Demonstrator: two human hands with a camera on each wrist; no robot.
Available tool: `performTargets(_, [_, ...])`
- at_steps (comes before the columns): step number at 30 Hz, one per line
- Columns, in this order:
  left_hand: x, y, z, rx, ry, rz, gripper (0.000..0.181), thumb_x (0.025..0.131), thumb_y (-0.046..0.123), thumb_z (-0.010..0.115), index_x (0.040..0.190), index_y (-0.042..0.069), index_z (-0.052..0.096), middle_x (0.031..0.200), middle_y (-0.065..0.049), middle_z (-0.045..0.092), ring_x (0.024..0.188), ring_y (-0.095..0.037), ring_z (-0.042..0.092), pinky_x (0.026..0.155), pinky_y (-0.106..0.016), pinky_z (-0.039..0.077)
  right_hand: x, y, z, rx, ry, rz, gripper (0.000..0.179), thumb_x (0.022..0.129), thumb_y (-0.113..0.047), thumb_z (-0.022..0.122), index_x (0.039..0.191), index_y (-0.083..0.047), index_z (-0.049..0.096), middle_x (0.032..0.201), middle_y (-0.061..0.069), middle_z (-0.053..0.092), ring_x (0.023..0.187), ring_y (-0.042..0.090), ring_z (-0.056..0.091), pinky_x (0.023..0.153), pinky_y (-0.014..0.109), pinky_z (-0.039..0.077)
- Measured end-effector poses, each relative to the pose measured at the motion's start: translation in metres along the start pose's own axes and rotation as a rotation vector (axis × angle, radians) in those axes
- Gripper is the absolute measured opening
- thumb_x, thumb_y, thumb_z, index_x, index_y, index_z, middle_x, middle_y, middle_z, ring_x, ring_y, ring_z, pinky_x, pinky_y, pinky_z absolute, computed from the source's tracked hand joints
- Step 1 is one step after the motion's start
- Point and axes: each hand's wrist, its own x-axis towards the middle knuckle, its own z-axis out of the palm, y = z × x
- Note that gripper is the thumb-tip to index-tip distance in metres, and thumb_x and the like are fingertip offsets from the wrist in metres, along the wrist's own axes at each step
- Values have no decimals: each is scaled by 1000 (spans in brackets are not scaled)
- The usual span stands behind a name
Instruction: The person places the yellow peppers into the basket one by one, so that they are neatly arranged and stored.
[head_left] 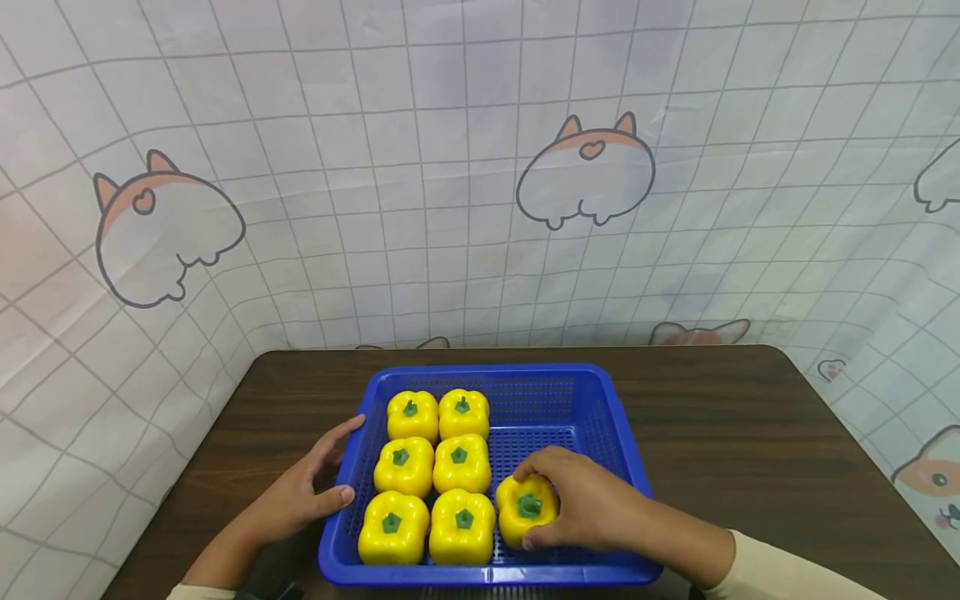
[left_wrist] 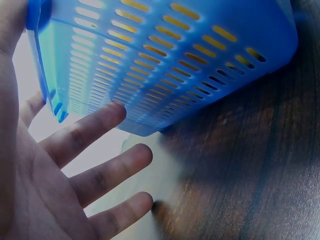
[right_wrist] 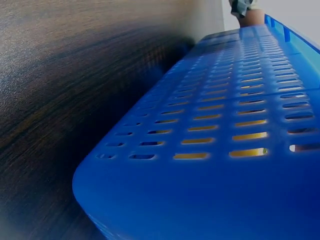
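Note:
My right hand [head_left: 588, 504] grips a yellow bell pepper [head_left: 513, 525] with a green stem, thumb in front and fingers behind it. This pepper sits low inside a blue plastic basket [head_left: 628, 450], right of several other yellow bell peppers [head_left: 462, 473] lined up in two columns, stems up. On the basket's left side my left hand [head_left: 311, 483] rests at the rim with fingers spread; the left wrist view shows them loosely straight beside the slotted wall [left_wrist: 165, 55]. The right wrist view looks along the basket's near outer wall [right_wrist: 225, 110], and the right hand is out of that frame.
The basket stands on a dark wood-grain table [head_left: 720, 425] with rounded far corners. Behind and beside the table hangs a white grid-patterned cloth [head_left: 420, 250] with cartoon animals. Inside the basket, perforated floor [head_left: 536, 440] shows at the back right.

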Motion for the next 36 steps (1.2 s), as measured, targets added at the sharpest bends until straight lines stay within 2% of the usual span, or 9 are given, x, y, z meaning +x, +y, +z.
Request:
performTargets(5, [1,0,-1,2,-6,18,77,89,10,56,150,27,13,135,-25,40,110,-32,54,72,-35,56,0,1,0,6,-9,1,63,61,-50,82,112,-21,59,109,-8,55,98,9,51,84,33,47])
performTargets(13, [2,-3,-1,12,1,-17,77,89,12,57,150,29,13,134,-23,41,109,-31,55,72,-36,56,-2,-2,-3,-10,-10,11,64,62,-51,82,114,-22,58,109,-7,55,97,9,52,82,34,47])
performTargets(20, [1,0,-3,9,4,-35,78,90,11,58,150,31,13,135,-18,41,112,-32,53,75,-36,55,-8,-5,-19,24,-18,84,66,68,-57,75,122,-25,56,119,-7,53,102,13,54,83,34,49])
performTargets(25, [-1,2,-5,34,-13,-8,75,92,9,55,150,27,12,134,-25,39,113,-38,50,75,-36,55,-17,-4,-36,28,35,138,66,71,-63,69,124,-26,54,122,-6,53,92,11,58,72,28,51])
performTargets(29, [-3,7,-6,60,-3,-72,74,92,14,57,149,33,14,134,-21,38,115,-39,47,75,-36,55,-25,3,-51,27,104,184,63,72,-63,67,123,-29,54,119,-5,55,87,9,59,69,25,52])
performTargets(33, [-2,13,-10,129,17,-97,72,93,18,57,149,35,15,136,-18,39,118,-38,44,77,-38,54,-33,16,-68,30,183,207,64,74,-61,67,124,-24,54,119,2,56,88,16,62,68,29,54])
performTargets(36, [-1,18,-13,209,35,-52,69,94,20,55,149,34,15,139,-16,38,121,-39,43,82,-45,52,-39,30,-80,5,236,217,67,76,-62,64,127,-19,53,122,7,55,92,23,62,70,35,55])
